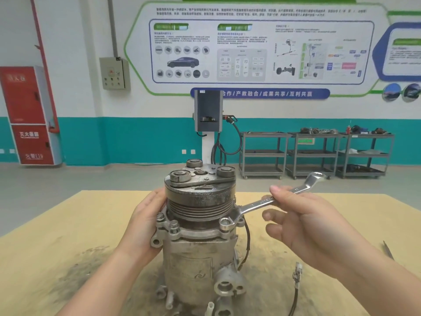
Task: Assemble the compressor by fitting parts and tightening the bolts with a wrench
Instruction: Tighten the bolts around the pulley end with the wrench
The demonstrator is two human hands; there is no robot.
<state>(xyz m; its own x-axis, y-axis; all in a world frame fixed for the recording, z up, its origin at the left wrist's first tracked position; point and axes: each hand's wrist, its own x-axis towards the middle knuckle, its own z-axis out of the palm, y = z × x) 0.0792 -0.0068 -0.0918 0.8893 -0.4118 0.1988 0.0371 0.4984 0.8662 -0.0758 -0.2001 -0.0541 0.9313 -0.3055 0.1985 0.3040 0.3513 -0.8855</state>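
The compressor (200,226) stands upright at the centre of the frame on the yellow table (45,258), its grooved pulley (200,201) on top, and my left hand (141,226) is curled against its left side to steady it. My right hand (296,222), right of centre, pinches the shank of the wrench (271,199) between thumb and forefinger, its lower end set at the flange bolt (225,222) just under the pulley. I judge this the bolt-tightening step; next I must seat the wrench squarely and swing the handle while bracing the body against turning.
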